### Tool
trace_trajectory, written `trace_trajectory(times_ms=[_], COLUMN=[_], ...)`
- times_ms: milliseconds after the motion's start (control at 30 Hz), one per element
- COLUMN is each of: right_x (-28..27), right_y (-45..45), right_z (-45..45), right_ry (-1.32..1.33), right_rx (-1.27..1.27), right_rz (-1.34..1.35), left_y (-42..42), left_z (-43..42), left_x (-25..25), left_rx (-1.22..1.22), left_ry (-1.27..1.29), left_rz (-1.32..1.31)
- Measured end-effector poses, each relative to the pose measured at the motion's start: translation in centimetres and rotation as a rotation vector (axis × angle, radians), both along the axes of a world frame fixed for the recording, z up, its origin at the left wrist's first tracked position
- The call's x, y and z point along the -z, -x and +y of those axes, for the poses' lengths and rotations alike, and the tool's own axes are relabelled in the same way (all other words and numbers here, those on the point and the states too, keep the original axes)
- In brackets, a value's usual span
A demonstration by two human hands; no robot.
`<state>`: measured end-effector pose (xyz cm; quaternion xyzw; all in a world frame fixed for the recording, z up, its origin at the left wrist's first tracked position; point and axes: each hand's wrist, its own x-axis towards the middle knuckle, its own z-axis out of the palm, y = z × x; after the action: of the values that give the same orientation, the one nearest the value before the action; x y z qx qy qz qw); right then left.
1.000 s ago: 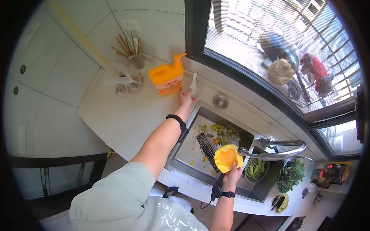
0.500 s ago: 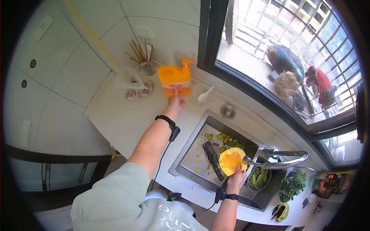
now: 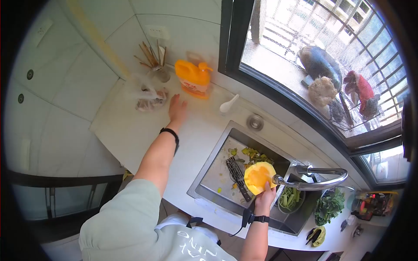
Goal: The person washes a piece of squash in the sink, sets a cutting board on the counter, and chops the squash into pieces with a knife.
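The right hand (image 3: 264, 201) held the yellow gourd piece (image 3: 258, 177) above the sink (image 3: 212, 176), on the side nearer the left hand. Its grip was closed on the lower edge of the rind, thumb and fingers pinching it, and the hollowed orange face was turned up toward the camera. The mouth of the curved faucet (image 3: 324, 185) was right beside the piece (whether the two touched could not be told from this angle).

The left hand (image 3: 177, 112) was over the desk (image 3: 126, 126), well apart from the gourd piece. Its grip was loosely spread, the fingers a little blurred and pointing toward the gap between the orange pump bottle (image 3: 191, 80) and the clear plastic bag (image 3: 151, 100); contact with the desk could not be made out. A black band circled each wrist.

Under and beside the gourd piece, in the same compartment, lay a dark, patterned tool (image 3: 235, 171) with a handle and a scatter of green and yellow scraps (image 3: 254, 154). The other compartment held a bowl with green strips (image 3: 289, 198). Leafy greens (image 3: 329, 205) sat beyond the sink. A white spoon (image 3: 229, 104) and a round metal strainer (image 3: 255, 122) were behind the sink, and a holder with sticks (image 3: 161, 74) stood near the wall.
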<state>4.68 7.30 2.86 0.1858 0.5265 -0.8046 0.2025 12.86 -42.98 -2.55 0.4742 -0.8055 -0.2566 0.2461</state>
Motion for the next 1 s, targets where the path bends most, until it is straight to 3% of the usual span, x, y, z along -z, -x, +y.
trace_trajectory(times_ms=[33,100,367,433,500,567,600,667,733,767,800,867,900,967,1000], right_x=[-0.1,0.4,1.2,1.9,2.2,2.4,3.0,3.4,3.4,3.6,3.6,2.4,1.8,0.8,0.4], right_y=[0.0,0.0,-1.2,-1.5,-1.8,-1.6,-1.4,-0.6,0.5,1.0,1.4,1.7,1.9,1.2,1.0], right_z=[0.0,0.6,0.6,0.2,0.0,-0.3,-0.4,-0.2,0.5,1.0,1.0,0.8,0.3,-0.3,-0.3], right_ry=[0.003,-0.024,-0.106,-0.080,-0.076,-0.075,-0.087,-0.040,-0.055,-0.114,-0.155,-0.218,-0.278,-0.302,-0.341], right_rx=[0.007,0.013,0.003,0.000,-0.010,-0.053,-0.044,0.003,-0.005,-0.013,-0.026,-0.043,-0.080,-0.088,-0.109], right_rz=[-0.004,0.008,0.021,-0.005,-0.028,-0.027,-0.011,-0.010,-0.045,-0.039,-0.030,-0.015,0.002,0.122,0.242], left_y=[-0.8,-1.4,2.2,3.5,5.0,5.9,5.3,5.9,5.9,5.3,4.7,5.1,5.7,6.5,6.7], left_z=[-0.1,0.1,7.7,12.0,17.5,23.1,27.6,30.9,33.6,33.2,33.0,34.2,35.0,37.3,37.8], left_x=[0.6,2.3,0.1,-2.4,-4.1,-2.0,1.3,2.9,6.3,2.4,-2.9,-4.1,-2.3,3.6,1.7], left_rx=[0.007,0.062,0.509,0.816,0.910,1.187,1.079,0.753,0.378,0.440,0.403,0.526,0.544,0.395,0.407], left_ry=[-0.004,0.195,0.379,0.252,0.222,0.077,-0.071,-0.543,-0.741,-1.251,-1.634,-1.533,-1.516,-1.317,-1.304], left_rz=[0.004,-0.364,-0.446,-0.384,-0.341,-0.366,-0.267,0.048,0.222,0.374,0.299,0.200,0.190,0.236,0.236])
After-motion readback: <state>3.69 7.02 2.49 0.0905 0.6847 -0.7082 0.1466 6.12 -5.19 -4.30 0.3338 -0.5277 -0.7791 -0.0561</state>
